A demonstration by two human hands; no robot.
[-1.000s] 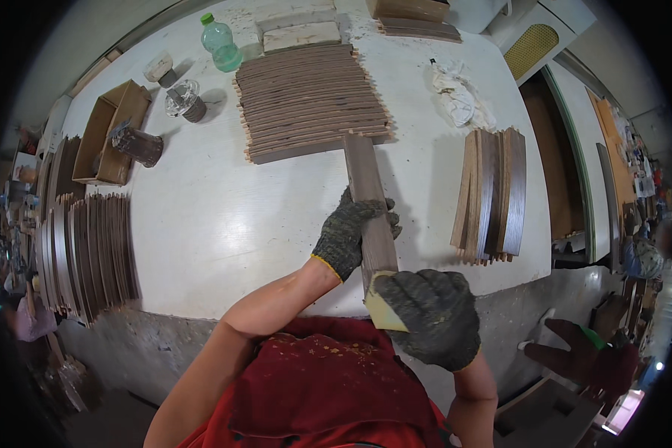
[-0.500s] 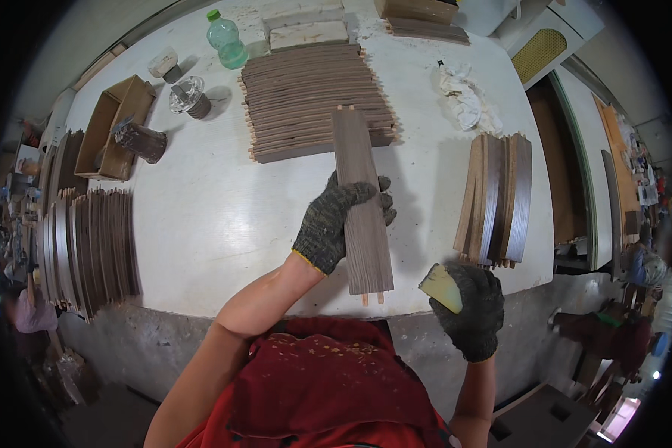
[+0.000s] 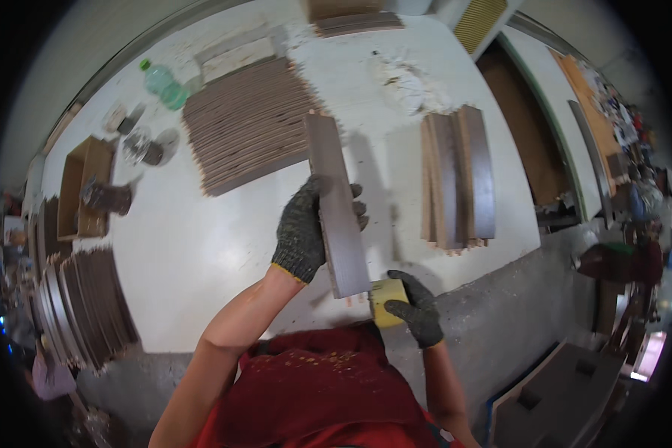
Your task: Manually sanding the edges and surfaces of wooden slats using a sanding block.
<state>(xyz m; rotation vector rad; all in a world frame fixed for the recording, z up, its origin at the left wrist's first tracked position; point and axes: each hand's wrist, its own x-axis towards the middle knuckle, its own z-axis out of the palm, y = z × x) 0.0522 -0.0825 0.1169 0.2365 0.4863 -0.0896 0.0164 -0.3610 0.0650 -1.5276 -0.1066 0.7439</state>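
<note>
My left hand [image 3: 302,231], in a dark knit glove with a yellow cuff, grips a grey-brown wooden slat [image 3: 339,216] around its middle. The slat is tilted, its far end rising over the corner of a wide stack of slats [image 3: 246,127]. In my right hand [image 3: 420,317], gloved alike, is a yellow sponge-like pad [image 3: 387,299] pinched between thumb and fingers. That pad sits right beside the slat's near end; whether they touch I cannot tell. Small pale tenons show at the slat's far end.
More slats stand in a group [image 3: 459,179] at the right and another [image 3: 89,299] at the left edge of the white table [image 3: 201,276]. Farther back are a green-capped bottle [image 3: 163,86], a cardboard-coloured box [image 3: 88,187], a dark jar [image 3: 106,197] and a crumpled white cloth [image 3: 407,89].
My right hand has brought the yellow pad leftward to the slat's near end. The slat has turned, so more of one narrow edge shows. The whole view has swung to the right.
</note>
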